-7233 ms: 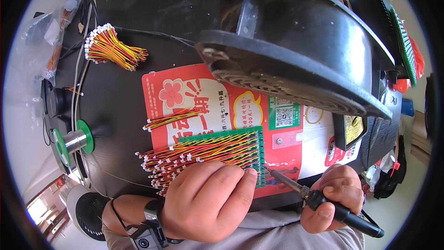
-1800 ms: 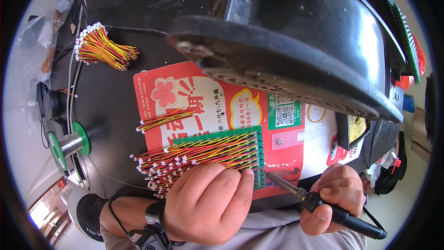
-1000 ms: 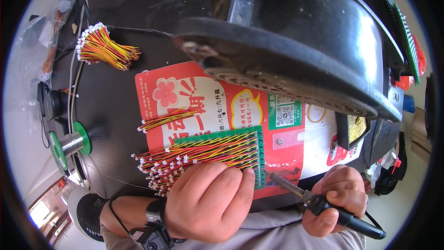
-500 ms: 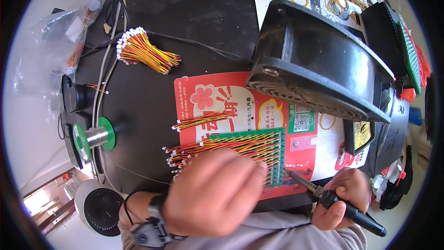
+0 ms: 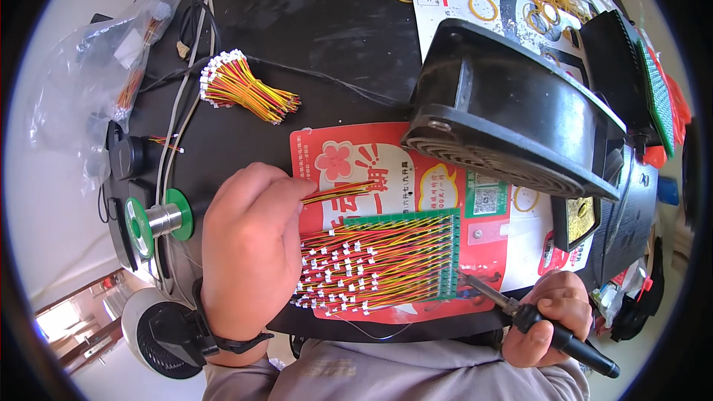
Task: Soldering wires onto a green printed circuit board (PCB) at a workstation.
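In my right hand [image 5: 546, 319] is a soldering iron [image 5: 512, 306] with a dark handle, its tip resting just beside the right edge of a green circuit board [image 5: 446, 252]. Red, yellow and black wires [image 5: 401, 241] with white plugs run in dense rows leftward from that board. My left hand [image 5: 256, 241] is closed at the left ends of a few loose connector wires [image 5: 342, 191], which lie just beyond the board; its fingertips hide their plugs. Beneath everything is a red printed sheet [image 5: 386, 134].
A black fan [image 5: 512, 104] stands beyond the board. At its right is a yellow sponge holder [image 5: 581, 215]. Left lie a solder spool [image 5: 165, 219], a banded wire bundle [image 5: 249, 89], cables and a plastic bag [image 5: 89, 82]. Rubber bands [image 5: 483, 7] lie at the back.
My left hand has moved left and away from the board to the loose wires, uncovering the rows of white plugs. The right hand and soldering iron are almost unmoved.
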### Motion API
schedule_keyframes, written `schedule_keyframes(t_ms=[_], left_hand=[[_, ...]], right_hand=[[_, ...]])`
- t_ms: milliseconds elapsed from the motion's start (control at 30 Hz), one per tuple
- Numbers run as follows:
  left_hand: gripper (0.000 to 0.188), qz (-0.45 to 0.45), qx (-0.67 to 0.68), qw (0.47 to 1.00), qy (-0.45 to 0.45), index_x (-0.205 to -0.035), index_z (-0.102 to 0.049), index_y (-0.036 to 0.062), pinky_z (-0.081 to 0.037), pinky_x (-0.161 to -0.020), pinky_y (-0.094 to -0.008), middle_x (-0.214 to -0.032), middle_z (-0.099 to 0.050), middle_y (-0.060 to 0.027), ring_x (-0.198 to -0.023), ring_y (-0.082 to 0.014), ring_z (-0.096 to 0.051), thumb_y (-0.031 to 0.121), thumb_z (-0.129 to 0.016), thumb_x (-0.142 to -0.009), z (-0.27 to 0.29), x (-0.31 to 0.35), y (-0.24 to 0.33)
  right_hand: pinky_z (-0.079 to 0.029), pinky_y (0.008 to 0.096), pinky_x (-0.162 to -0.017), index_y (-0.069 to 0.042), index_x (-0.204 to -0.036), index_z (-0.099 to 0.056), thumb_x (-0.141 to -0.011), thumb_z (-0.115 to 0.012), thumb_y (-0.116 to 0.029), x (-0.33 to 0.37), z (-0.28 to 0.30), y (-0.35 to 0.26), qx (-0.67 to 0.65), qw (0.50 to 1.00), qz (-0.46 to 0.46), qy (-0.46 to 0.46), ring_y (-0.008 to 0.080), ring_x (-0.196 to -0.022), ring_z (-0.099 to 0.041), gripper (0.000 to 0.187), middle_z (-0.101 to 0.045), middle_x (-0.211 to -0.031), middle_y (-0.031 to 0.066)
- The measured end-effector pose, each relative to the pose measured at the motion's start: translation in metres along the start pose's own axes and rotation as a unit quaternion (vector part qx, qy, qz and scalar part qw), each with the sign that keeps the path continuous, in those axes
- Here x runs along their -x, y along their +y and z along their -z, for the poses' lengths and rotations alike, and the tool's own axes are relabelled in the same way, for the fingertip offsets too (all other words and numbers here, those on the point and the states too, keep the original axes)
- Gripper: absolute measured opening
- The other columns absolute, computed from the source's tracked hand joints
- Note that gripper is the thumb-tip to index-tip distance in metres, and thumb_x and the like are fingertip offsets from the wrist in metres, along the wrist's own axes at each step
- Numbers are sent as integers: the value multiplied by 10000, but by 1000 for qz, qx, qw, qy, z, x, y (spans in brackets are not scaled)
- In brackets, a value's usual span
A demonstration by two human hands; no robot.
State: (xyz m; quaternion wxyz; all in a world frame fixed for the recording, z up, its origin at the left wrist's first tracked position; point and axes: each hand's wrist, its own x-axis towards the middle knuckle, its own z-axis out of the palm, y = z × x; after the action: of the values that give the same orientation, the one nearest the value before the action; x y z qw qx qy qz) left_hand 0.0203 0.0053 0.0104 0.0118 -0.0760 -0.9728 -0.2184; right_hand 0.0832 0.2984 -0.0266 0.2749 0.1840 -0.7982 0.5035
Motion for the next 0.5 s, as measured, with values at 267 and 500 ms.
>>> schedule_keyframes(t_ms=[267,500], left_hand=[[155,18,73,997,8,-907,-669,-30,-492,-698,-333,-893,-611,-139,-770,-265,-632,-95,-654,-767,5,-1,1],[160,13,82,996,20,-894,-677,-40,-493,-694,-301,-861,-636,-130,-756,-228,-633,-94,-690,-744,6,-1,2]], right_hand=[[-359,277,-404,-1,-825,-531,-867,-678,-276,-1,-2,-4,-3,1000,-26,18,149,-454,-453,315,-479,-597,49],[-407,282,-393,-8,-819,-563,-842,-750,-260,-3,-1,-7,-7,999,-41,31,159,-431,-483,314,-513,-577,29]])
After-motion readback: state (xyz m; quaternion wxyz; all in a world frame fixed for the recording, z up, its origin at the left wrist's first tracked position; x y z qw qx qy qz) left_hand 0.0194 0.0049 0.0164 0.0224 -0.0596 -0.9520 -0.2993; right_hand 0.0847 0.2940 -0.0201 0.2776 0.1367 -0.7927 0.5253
